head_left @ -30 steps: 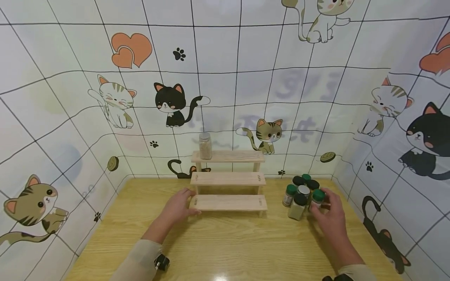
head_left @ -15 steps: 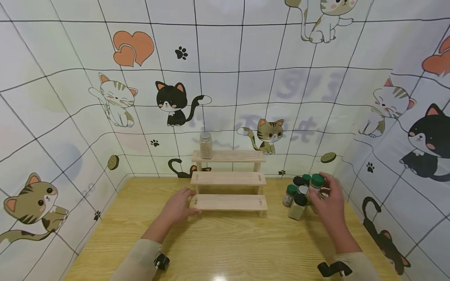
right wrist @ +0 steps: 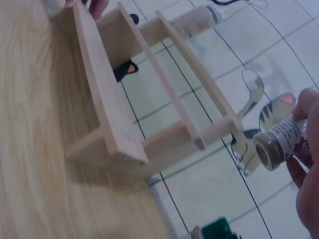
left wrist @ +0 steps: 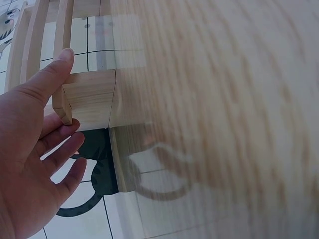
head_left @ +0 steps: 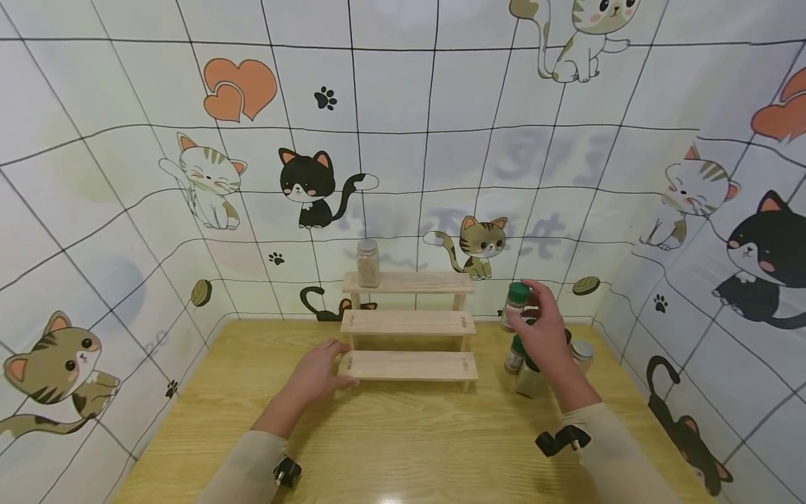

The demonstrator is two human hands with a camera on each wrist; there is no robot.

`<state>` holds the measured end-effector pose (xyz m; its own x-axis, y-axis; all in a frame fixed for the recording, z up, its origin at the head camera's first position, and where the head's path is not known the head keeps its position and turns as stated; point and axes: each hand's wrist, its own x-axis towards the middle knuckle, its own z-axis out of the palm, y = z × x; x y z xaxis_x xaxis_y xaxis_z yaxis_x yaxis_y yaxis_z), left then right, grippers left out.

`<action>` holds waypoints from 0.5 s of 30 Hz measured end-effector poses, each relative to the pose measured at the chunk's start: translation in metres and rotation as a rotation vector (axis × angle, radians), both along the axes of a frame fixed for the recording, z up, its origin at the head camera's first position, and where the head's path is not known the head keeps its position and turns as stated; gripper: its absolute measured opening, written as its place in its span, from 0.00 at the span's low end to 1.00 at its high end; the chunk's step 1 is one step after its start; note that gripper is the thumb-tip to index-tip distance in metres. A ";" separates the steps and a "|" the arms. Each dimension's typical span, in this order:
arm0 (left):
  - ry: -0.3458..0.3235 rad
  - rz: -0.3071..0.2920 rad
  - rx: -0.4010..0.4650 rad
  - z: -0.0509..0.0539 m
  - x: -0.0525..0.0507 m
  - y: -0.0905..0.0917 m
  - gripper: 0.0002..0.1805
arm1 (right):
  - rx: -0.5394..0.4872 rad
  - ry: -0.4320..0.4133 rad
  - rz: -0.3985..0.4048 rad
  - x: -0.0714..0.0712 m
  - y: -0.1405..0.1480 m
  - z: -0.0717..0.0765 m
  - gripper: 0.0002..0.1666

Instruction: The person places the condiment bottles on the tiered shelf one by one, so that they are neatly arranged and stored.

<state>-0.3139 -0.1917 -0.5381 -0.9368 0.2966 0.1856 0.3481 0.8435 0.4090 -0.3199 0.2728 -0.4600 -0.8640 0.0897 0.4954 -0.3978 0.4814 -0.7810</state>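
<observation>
A three-tier wooden shelf rack [head_left: 409, 322] stands near the back wall. My left hand [head_left: 317, 371] holds the left end of its lowest board; in the left wrist view the thumb lies on one side of the board and fingertips touch the other. My right hand [head_left: 543, 327] grips a green-lidded spice jar [head_left: 515, 306], raised off the table to the right of the rack. In the right wrist view the held jar [right wrist: 279, 144] is tilted, its label and base showing, its lid hidden by the hand. A clear jar [head_left: 368, 264] stands at the left of the top tier.
Below my right hand several more spice jars cluster on the table, among them a green-lidded jar [head_left: 514, 355], a dark-lidded jar [head_left: 530, 379] and a white-topped jar [head_left: 582, 352]. The hand partly hides them. A cat-print cloth [head_left: 403, 161] covers the walls around the wooden table [head_left: 390, 441].
My right hand has lifted the green-lidded spice jar out of the cluster and carried it up and left toward the rack. My left hand has stayed at the rack's end.
</observation>
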 end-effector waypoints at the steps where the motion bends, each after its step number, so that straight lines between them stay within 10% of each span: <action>1: 0.003 0.000 0.001 0.000 0.000 0.000 0.41 | -0.009 0.007 0.023 -0.004 -0.005 0.002 0.39; 15: 0.008 -0.003 -0.008 -0.005 -0.003 -0.002 0.42 | -0.081 0.021 0.217 -0.053 -0.072 0.035 0.39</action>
